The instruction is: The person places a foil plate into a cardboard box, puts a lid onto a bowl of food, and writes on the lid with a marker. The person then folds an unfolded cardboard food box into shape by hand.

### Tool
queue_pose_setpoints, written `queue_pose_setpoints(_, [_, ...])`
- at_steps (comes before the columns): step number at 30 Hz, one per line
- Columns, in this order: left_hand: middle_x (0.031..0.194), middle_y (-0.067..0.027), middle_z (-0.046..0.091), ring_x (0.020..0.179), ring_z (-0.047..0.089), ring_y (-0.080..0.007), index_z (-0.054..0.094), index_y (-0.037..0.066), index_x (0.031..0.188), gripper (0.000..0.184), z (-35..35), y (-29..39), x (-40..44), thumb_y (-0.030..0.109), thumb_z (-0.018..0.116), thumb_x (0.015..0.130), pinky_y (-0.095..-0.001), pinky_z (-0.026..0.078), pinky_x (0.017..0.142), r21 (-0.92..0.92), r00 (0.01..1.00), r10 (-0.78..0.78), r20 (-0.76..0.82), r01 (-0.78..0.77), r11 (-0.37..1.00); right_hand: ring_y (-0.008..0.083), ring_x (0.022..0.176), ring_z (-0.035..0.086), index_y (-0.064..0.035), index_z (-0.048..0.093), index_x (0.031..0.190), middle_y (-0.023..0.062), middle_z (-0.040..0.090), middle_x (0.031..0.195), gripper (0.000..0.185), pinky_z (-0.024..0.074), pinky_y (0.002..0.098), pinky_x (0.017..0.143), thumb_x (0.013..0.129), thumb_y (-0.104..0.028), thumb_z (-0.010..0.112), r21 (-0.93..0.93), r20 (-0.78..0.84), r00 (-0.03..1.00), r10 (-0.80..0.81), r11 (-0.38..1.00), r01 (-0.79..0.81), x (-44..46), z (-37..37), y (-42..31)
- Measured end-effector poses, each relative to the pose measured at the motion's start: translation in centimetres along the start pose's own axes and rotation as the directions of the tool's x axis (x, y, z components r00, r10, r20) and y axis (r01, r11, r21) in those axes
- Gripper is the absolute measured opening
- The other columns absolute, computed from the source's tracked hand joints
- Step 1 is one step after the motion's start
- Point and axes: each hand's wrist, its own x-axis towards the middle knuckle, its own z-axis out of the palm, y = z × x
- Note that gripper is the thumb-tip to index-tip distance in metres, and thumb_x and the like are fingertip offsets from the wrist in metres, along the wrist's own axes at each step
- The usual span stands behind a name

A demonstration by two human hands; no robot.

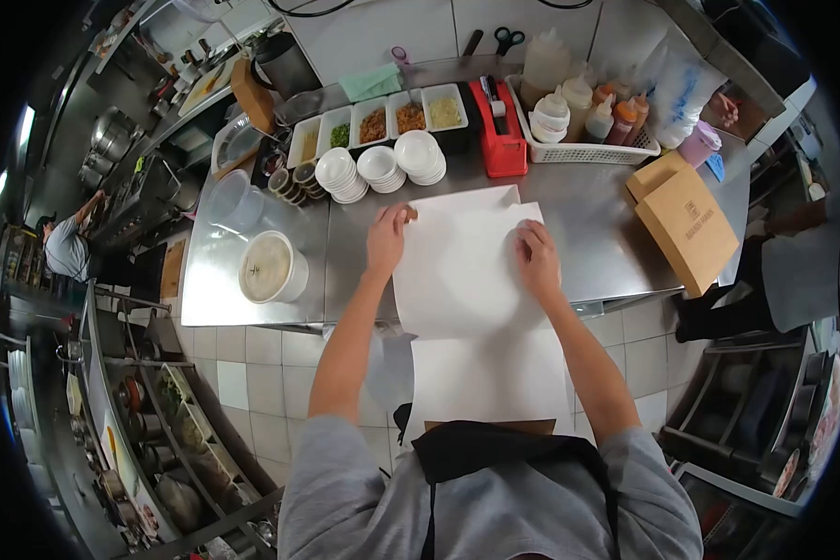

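In front of me lies an unfolded takeaway box [467,261], white on the inside. One panel rests on the steel table and the other hangs over the front edge towards my body. A narrow flap stands up along its far side. My left hand [388,241] is closed at the far left corner, fingers bent against the cardboard. At the right edge, my right hand [538,259] has its fingers curled together on the side flap. The fingertips are partly hidden by the hands themselves.
Behind the box stand stacked white bowls [380,168], topping trays [373,123] and a red tape dispenser [500,131]. A basket of sauce bottles [588,154] is at the back right. Brown boxes [689,224] lie right; a lidded tub [273,268] sits left. Two other people are nearby.
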Motion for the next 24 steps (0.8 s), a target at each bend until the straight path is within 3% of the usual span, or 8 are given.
queue_pose_setpoints(3, [0.098, -0.0132, 0.058, 0.09, 0.058, -0.0233, 0.055, 0.003, 0.116, 0.028, -3.3, 0.8, -4.1, 0.017, 0.048, 0.093, -0.0304, 0.046, 0.078, -0.071, 0.984, 0.122, -0.131, -0.132, 0.989, 0.0312, 0.104, 0.052, -0.0008, 0.062, 0.092, 0.0129, 0.058, 0.108, 0.014, 0.0461, 0.0381, 0.085, 0.079, -0.005, 0.057, -0.01, -0.064, 0.998, 0.019, 1.0, -0.02, 1.3, 0.8, 0.8])
queue_pose_setpoints(6, [0.102, -0.0063, 0.058, 0.092, 0.056, -0.0158, 0.054, 0.005, 0.119, 0.029, -7.3, 0.8, -12.6, 0.017, 0.048, 0.094, -0.0257, 0.045, 0.08, -0.341, 0.968, -0.242, 0.07, 0.251, 0.906, 0.0313, 0.104, 0.053, 0.0, 0.062, 0.091, 0.014, 0.058, 0.106, 0.013, 0.0461, 0.0379, 0.085, 0.08, -0.003, 0.055, 0.001, -0.074, 0.996, 0.042, 0.999, -0.042, 2.1, 1.0, 1.3])
queue_pose_setpoints(11, [0.109, -0.0047, 0.057, 0.095, 0.052, -0.0111, 0.036, 0.005, 0.135, 0.044, -9.3, 2.8, -27.3, 0.027, 0.041, 0.097, -0.0266, 0.043, 0.084, -0.391, 0.601, -0.533, 0.595, 0.797, 0.461, 0.0331, 0.098, 0.056, -0.0007, 0.063, 0.093, 0.0156, 0.059, 0.105, 0.015, 0.0458, 0.036, 0.085, 0.081, -0.002, 0.054, 0.124, -0.047, 0.996, 0.073, 0.99, -0.067, 3.8, 1.9, 2.4])
queue_pose_setpoints(14, [0.111, -0.0049, 0.056, 0.098, 0.052, -0.0111, 0.029, 0.007, 0.139, 0.049, -9.0, 6.1, -30.2, 0.031, 0.037, 0.097, -0.0277, 0.043, 0.084, -0.647, 0.59, -0.569, 0.573, 0.752, 0.129, 0.0316, 0.096, 0.058, -0.0021, 0.064, 0.097, 0.0151, 0.061, 0.102, 0.017, 0.0456, 0.0343, 0.085, 0.083, -0.003, 0.053, 0.176, -0.058, 0.997, 0.049, 0.984, -0.038, 4.4, 0.7, 2.5])
queue_pose_setpoints(17, [0.107, -0.0061, 0.057, 0.096, 0.053, -0.0118, 0.026, 0.008, 0.14, 0.05, -11.4, 9.0, -30.7, 0.033, 0.034, 0.098, -0.0277, 0.044, 0.082, -0.671, 0.518, -0.599, 0.611, 0.74, -0.044, 0.022, 0.096, 0.06, -0.0018, 0.063, 0.101, 0.0112, 0.063, 0.097, 0.018, 0.0458, 0.0297, 0.083, 0.087, -0.007, 0.053, 0.272, -0.033, 0.991, 0.131, 0.955, -0.117, 3.7, -4.0, -0.5])
queue_pose_setpoints(21, [0.1, -0.0097, 0.059, 0.088, 0.056, -0.0137, 0.026, 0.008, 0.14, 0.046, -13.1, 8.8, -33.2, 0.014, 0.041, 0.096, -0.0277, 0.047, 0.078, -0.606, 0.583, -0.542, 0.606, 0.779, 0.161, 0.0112, 0.08, 0.058, -0.0005, 0.062, 0.101, 0.0066, 0.061, 0.083, 0.02, 0.0454, 0.0208, 0.072, 0.091, -0.013, 0.051, 0.384, 0.113, 0.909, 0.402, 0.826, -0.413, -4.1, -10.9, 1.9])
queue_pose_setpoints(23, [0.104, -0.0108, 0.059, 0.093, 0.057, -0.0145, 0.027, 0.006, 0.138, 0.05, -13.7, 9.4, -33.9, 0.002, 0.044, 0.092, -0.0283, 0.047, 0.081, -0.57, 0.558, -0.549, 0.623, 0.804, 0.171, 0.0109, 0.073, 0.056, -0.0004, 0.06, 0.105, 0.0066, 0.059, 0.078, 0.023, 0.0453, 0.0205, 0.068, 0.091, -0.016, 0.052, 0.058, 0.296, 0.781, 0.549, 0.806, -0.589, -9.4, -14.8, 2.8])
queue_pose_setpoints(24, [0.105, -0.0111, 0.058, 0.094, 0.057, -0.0148, 0.027, 0.005, 0.138, 0.05, -13.9, 10.0, -33.9, 0.001, 0.045, 0.091, -0.0283, 0.047, 0.082, -0.55, 0.555, -0.558, 0.616, 0.811, 0.2, 0.0104, 0.072, 0.055, -0.0011, 0.054, 0.115, 0.0064, 0.058, 0.079, 0.027, 0.0448, 0.021, 0.068, 0.092, -0.015, 0.05, 0.143, 0.412, 0.66, 0.629, 0.67, -0.728, -12.5, -16.1, 2.6])
